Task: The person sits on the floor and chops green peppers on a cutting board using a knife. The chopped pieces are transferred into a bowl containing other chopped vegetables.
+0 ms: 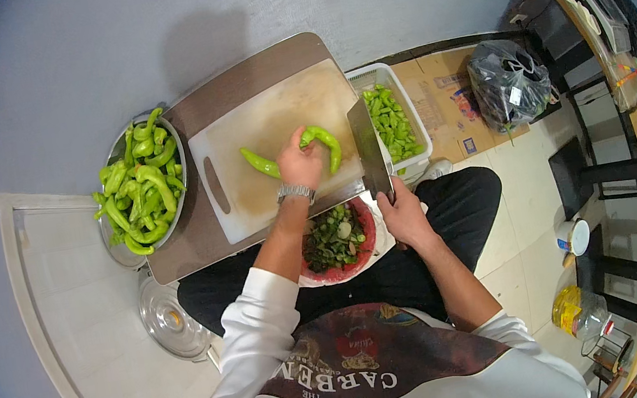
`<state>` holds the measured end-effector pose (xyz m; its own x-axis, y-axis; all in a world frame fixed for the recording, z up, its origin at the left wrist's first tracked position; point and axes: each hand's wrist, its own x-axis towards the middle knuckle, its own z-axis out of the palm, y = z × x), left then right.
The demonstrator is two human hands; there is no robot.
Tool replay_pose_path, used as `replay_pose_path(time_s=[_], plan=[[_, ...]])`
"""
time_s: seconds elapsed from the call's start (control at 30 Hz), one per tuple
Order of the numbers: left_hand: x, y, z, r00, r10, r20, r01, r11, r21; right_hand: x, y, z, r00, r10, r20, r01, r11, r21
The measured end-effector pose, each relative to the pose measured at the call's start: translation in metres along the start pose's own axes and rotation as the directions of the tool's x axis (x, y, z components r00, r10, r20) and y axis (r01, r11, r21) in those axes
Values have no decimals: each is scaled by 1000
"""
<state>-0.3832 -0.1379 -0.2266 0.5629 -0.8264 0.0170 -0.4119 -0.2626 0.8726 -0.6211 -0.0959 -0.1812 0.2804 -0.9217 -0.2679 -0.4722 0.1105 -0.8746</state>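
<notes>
My left hand (300,167), with a metal-band watch on its wrist, is over the white cutting board (274,118). Its fingers are closed on a curved green pepper (332,145) that arcs out to the right. A green pepper tip (258,162) shows on the hand's other side; whether it belongs to the same pepper is hidden. My right hand (403,212) grips the handle of a cleaver (370,144), its broad blade upright along the board's right edge. Whole green peppers (141,183) are heaped in a metal bowl (185,189) at the left.
Right of the board, a white plastic basket (412,103) holds cut green pepper pieces (391,125). Below the board, a red-lined bin (368,241) contains green scraps. Cardboard (436,111) and a black plastic bag (510,84) lie farther right. A glass lid (171,316) is at lower left.
</notes>
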Motion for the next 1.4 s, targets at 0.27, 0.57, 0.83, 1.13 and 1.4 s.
replay_pose_path(time_s=[0.27, 0.57, 0.83, 1.13, 1.4], plan=[[31, -41, -3, 998, 52, -43, -27, 888, 459, -8, -21, -7, 990, 98, 97, -94, 994, -47], [1, -70, -72, 997, 16, -71, 25, 835, 549, 0, 6, 6, 994, 55, 92, -54, 998, -13], [7, -15, -30, 993, 24, -117, 37, 871, 491, 5, -7, 12, 996, 32, 82, -25, 996, -90], [-8, -22, 5, 978, 102, -179, -22, 917, 399, 37, -39, 39, 996, -48, 77, 72, 936, -343], [-14, -33, -9, 971, 172, -167, -97, 918, 384, 50, -59, 35, 989, -134, 56, 145, 949, -280]])
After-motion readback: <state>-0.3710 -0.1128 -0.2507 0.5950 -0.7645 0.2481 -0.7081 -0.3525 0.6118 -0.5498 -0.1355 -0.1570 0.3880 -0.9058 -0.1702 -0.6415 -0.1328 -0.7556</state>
